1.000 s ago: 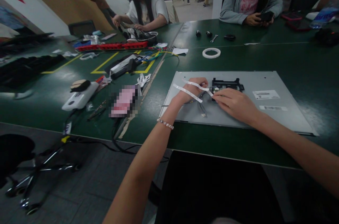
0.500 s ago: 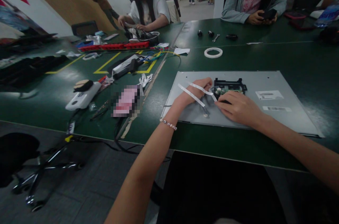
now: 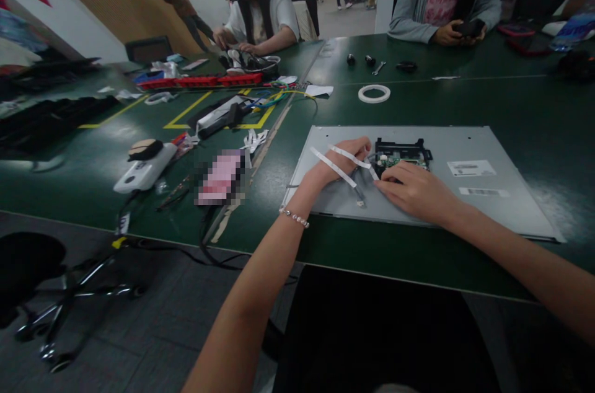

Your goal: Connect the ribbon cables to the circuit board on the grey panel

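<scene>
A flat silver-grey panel [image 3: 441, 201] lies on the green table, with a black bracket [image 3: 404, 146] and a green circuit board [image 3: 416, 165] on it. My left hand [image 3: 344, 158] rests over the panel's left part, fingers curled on a grey cable beside the bracket; the fingertips are partly hidden. Two white tape strips [image 3: 333, 167] lie across the back of this hand. A white cable connector [image 3: 360, 203] shows below it. My right hand [image 3: 413, 191], thumb and fingers closed, pinches a short white tape strip [image 3: 373, 173] at the board's left edge.
Beyond the panel lies a white tape roll [image 3: 374, 93], with a wrench [image 3: 379, 68] farther back. A phone [image 3: 222, 177], a white device [image 3: 145, 168] and a black-and-white tool [image 3: 223, 114] are to the left. Two people sit across the table, and an office chair [image 3: 60, 294] stands lower left.
Both hands keep nearly the same place; my right fingertips have shifted very slightly left and down with the tape strip. The view has moved a little.
</scene>
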### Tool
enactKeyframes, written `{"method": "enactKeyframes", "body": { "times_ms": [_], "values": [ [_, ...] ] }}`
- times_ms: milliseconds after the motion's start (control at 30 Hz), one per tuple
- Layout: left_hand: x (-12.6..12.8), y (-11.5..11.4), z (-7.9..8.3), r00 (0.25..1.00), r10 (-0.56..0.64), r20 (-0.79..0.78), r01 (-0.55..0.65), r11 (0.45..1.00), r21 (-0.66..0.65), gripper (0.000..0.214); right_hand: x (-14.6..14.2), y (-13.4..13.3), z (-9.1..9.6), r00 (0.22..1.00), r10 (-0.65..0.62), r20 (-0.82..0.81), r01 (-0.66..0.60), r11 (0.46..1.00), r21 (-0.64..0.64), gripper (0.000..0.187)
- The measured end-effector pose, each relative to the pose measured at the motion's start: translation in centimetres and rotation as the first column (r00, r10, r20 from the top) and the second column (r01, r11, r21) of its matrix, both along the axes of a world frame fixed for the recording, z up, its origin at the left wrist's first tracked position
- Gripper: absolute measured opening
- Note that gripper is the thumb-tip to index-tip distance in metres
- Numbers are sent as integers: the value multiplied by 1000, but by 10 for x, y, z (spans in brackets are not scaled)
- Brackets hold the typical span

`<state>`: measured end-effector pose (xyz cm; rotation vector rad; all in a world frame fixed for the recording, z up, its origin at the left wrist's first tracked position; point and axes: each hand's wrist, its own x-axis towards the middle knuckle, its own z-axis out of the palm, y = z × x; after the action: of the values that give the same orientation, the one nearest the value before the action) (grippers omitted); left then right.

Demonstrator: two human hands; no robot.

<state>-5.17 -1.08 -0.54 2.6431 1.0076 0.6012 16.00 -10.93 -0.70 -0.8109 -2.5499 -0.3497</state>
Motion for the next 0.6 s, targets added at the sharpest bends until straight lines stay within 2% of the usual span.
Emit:
{"method": "enactKeyframes", "body": {
  "times_ms": [133, 233, 367, 600],
  "values": [
    [-5, -2, 11, 994, 105, 16, -105, 994, 25, 18, -11, 0, 6, 998, -59, -25, 59, 998, 3, 24],
    [-8, 1, 9, 990, 142, 5, -142, 989, 50, 19, -22, 3, 6, 996, -82, 21, 82, 997, -4, 22],
    [-6, 5, 0, 991, 132, -37, -129, 990, 61, 20, -29, 5, 1, 993, -103, 66, 104, 994, -15, 19],
    [-2, 9, -9, 991, 107, -81, -101, 992, 79, 20, -26, 7, -8, 998, -68, -7, 68, 996, -50, 23]
  ]
}}
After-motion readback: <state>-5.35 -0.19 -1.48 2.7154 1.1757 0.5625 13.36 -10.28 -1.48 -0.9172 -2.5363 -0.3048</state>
